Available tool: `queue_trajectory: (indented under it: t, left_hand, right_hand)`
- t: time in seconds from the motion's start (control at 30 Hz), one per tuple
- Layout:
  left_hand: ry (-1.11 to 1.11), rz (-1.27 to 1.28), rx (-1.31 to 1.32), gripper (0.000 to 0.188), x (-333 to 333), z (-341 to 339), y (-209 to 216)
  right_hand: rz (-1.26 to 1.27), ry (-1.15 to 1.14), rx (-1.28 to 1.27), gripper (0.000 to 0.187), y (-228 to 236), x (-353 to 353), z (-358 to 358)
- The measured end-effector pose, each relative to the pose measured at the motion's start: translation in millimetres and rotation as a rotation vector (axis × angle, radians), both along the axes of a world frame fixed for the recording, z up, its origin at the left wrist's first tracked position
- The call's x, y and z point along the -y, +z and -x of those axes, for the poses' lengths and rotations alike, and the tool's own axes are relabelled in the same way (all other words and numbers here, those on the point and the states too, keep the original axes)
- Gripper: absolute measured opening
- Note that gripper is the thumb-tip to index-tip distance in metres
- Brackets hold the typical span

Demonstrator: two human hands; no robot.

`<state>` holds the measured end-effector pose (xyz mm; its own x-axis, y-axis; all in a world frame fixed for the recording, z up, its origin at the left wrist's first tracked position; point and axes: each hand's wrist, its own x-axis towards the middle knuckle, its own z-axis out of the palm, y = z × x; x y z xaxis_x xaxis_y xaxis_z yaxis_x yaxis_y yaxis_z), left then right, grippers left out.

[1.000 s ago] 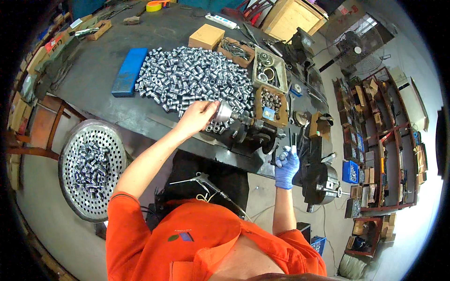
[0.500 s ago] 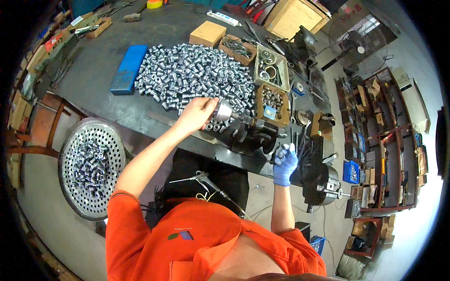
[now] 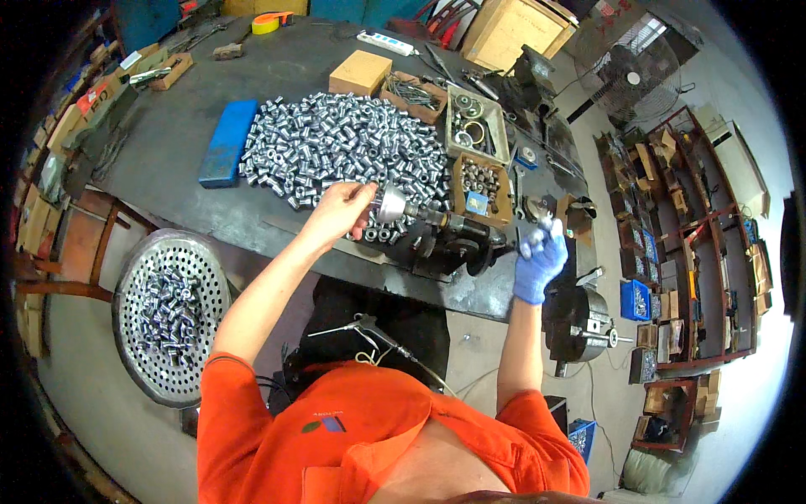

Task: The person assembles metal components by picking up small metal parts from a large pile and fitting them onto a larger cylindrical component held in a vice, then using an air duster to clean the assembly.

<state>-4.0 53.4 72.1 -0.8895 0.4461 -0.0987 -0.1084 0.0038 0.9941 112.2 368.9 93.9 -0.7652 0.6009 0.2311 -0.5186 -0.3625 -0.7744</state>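
My bare left hand (image 3: 337, 216) is at the left end of a silver chuck (image 3: 391, 203), thumb and fingers pinched together at its face. Whatever they hold there is too small to tell. The chuck belongs to a dark bench-mounted spindle device (image 3: 457, 240) at the table's near edge. To the right of that device my right hand (image 3: 541, 262), in a blue glove with greyish fingertips, is raised with its fingers curled. What lies inside those fingers is hidden. Just beyond the chuck spreads a large heap of short silver metal sleeves (image 3: 336, 143).
A perforated metal bowl (image 3: 214, 302) with more sleeves stands at the left. Beyond the device are a cardboard box of small parts (image 3: 505, 202) and a parts tray (image 3: 502, 143). A blue block (image 3: 227, 143) borders the heap. An air gun (image 3: 361, 322) hangs by the table's near edge.
My right hand has moved up and to the right, farther from the spindle device. My left hand has shifted slightly left at the chuck. The whole view has shifted a little.
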Motion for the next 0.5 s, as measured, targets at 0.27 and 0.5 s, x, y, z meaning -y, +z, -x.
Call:
queue_trajectory:
  t: [0.27, 0.5]
  left_hand:
    - [-0.085, -0.250, 0.076, 0.024, 14.0, -1.5, 2.0]
    - [0.108, -0.198, 0.043, 0.022, 76.7, -10.7, -16.2]
  right_hand:
    - [0.175, 0.025, 0.211, 0.028, -70.9, 6.5, -47.5]
    - [-0.049, -0.200, 0.533, 0.027, -85.7, -14.2, 48.6]
